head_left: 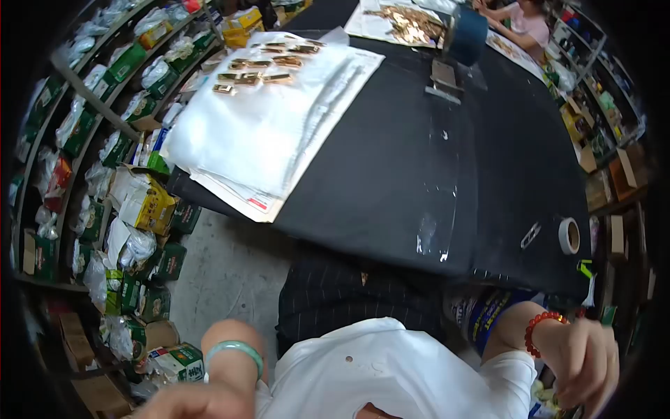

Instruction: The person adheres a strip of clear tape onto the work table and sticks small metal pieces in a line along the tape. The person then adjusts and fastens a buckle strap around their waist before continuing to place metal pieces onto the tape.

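At the bottom left edge, my left hand (188, 403) is blurred and partly cut off by the frame, so its fingers do not show clearly. A pale green bangle (234, 348) circles that wrist. My right hand (585, 366) is low on the right, beside the table's near right corner, with bent fingers pointing down and smeared by motion. Whether anything is in it is hidden. Red beads form a bracelet (532, 332) on the right wrist. Both hands are off the black table (363, 160). Gold-coloured metal pieces (251, 70) lie on stacked clear plastic sheets (244, 140) at the table's left.
A tape dispenser (444, 78) with a large dark roll (467, 35) stands farther back. Near the right edge are a white tape roll (569, 236) and a small metal clip (530, 236). More gold pieces (412, 26) lie beyond. Another person (523, 28) sits far right. Box-filled shelves (98, 105) flank the left.
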Available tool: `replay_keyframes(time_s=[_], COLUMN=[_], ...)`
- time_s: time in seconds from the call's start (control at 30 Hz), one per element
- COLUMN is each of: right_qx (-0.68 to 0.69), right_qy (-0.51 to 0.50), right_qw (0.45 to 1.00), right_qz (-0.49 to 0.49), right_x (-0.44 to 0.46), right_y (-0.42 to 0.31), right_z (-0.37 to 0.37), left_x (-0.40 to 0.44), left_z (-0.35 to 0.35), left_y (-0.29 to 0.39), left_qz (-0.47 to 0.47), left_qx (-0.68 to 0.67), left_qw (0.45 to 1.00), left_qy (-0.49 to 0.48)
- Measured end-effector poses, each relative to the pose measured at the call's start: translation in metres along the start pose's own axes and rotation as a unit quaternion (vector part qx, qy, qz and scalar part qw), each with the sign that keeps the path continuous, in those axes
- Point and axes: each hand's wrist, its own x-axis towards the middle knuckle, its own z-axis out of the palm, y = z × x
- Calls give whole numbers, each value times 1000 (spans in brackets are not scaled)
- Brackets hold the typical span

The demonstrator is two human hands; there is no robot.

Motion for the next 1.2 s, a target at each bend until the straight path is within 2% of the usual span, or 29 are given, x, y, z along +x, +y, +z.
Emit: replay_keyframes(time_s=[0.03, 0.1, 0.13, 0.17, 0.23, 0.27, 0.37, 0.43, 0.5, 0.53, 0.6, 0.67, 0.7, 0.77, 0.93, 1.03, 1.1, 1.2], right_qx=[9, -73, -90, -73, -173, -183, -279, -276, -397, -404, -469, -543, -604, -645, -606, -597, -577, -572], right_qy=[-8, 77, 62, 37, 67, 17, 41, 0, -48, -48, -86, -79, -136, -162, -169, -161, -211, -195], right_qw=[1000, 971, 958, 953, 921, 903, 826, 821, 782, 766, 732, 701, 659, 553, 538, 561, 579, 581], right_qz=[-2, 212, 265, 293, 344, 389, 488, 500, 478, 497, 487, 456, 427, 501, 562, 550, 537, 544], right_x=[0, -8, -8, -8, -10, -5, 6, 5, -9, -17, -36, -52, -56, -45, -49, -55, -54, -65], right_y=[-1, -8, 5, 26, 65, 88, 164, 219, 269, 293, 333, 366, 380, 395, 417, 429, 432, 436], right_z=[-6, -28, -43, -60, -80, -95, -128, -163, -193, -213, -248, -265, -273, -265, -286, -304, -313, -288], left_x=[8, 17, 28, 42, 41, 29, -12, -33, -20, -16, -11, -13, -15, -15, -6, -4, -3, -3], left_z=[-15, -30, -28, -50, -52, -53, -43, -54, -78, -96, -128, -142, -146, -153, -161, -160, -158, -145], left_y=[-9, -10, 10, 7, 12, 1, -26, -52, -56, -54, -41, -55, -62, -69, -78, -78, -83, -79], left_qz=[-49, -148, -197, -249, -353, -403, -530, -628, -704, -706, -698, -691, -685, -673, -663, -652, -647, -657], left_qx=[-32, -82, -102, -119, -148, -163, -223, -269, -315, -318, -190, -218, -231, -241, -212, -184, -173, -164], left_qw=[998, 986, 975, 961, 923, 900, 814, 723, 623, 622, 689, 688, 690, 698, 717, 734, 742, 735], left_qy=[-2, 0, 5, 11, 30, 44, 78, 106, 128, 114, 41, 37, 38, 45, 41, 44, 31, 33])
